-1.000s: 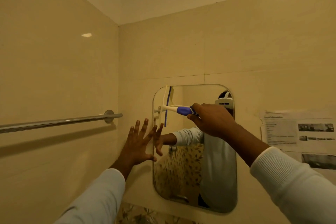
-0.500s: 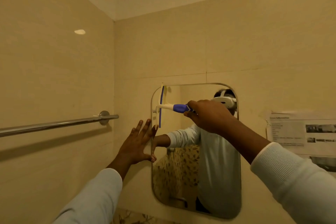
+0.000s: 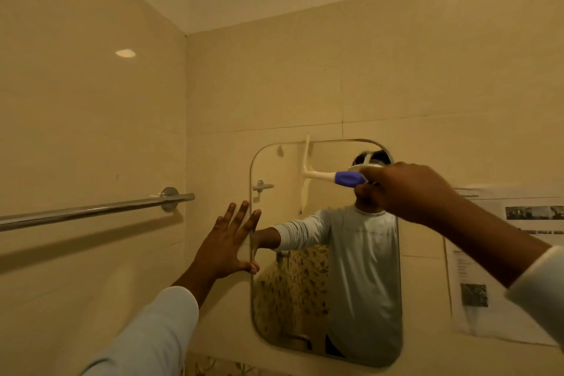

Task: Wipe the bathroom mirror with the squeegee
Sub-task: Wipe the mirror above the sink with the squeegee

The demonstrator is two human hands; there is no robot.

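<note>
In the centre right of the frame we saw the right hand [image 3: 406,189] curled round the purple grip of the squeegee [image 3: 323,175], whose pale blade stood upright against the upper middle of the wall mirror [image 3: 274,168], its tip just past the mirror's top edge. The left hand [image 3: 229,241] lay spread flat on the tiled wall at the mirror's left edge, fingers straight, thumb tip at the rim. A chrome towel bar [image 3: 91,210] ran along the left wall, and a printed paper sheet [image 3: 500,268] hung right of the mirror.
</note>
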